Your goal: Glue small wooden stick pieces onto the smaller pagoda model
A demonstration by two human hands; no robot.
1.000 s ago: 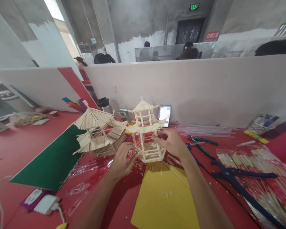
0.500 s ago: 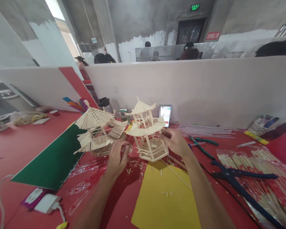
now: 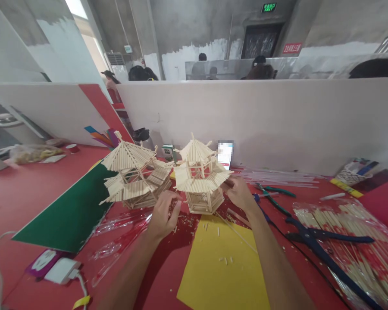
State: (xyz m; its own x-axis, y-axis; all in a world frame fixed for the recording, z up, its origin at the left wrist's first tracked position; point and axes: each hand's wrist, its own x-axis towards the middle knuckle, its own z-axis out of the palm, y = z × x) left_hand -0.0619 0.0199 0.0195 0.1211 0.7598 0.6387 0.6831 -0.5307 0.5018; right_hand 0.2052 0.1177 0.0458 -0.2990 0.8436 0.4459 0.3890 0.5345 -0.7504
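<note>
A two-tiered pavilion model [image 3: 198, 185] made of thin pale wooden sticks stands in the middle, tipped a little toward me. My right hand [image 3: 241, 193] grips it at the right edge of its lower roof, fingertips partly hidden. To its left is my left hand [image 3: 164, 215], thumb and fingers apart, holding nothing. Just behind that hand rests a second, wider stick pavilion [image 3: 132, 189]. A yellow sheet [image 3: 228, 267] lies in front of the middle model, with a few short stick pieces on it.
At right lie green-handled pliers [image 3: 274, 193], large dark cutters [image 3: 320, 241] and bagged sticks [image 3: 358, 232]. A phone [image 3: 225, 155] leans on the white partition [image 3: 278, 116]. On the left are a green board [image 3: 67, 215] and a white charger [image 3: 63, 270].
The middle pavilion has turned and tipped toward me, so its roofs show more from above. My right hand stayed at its side; my left hand shifted slightly right.
</note>
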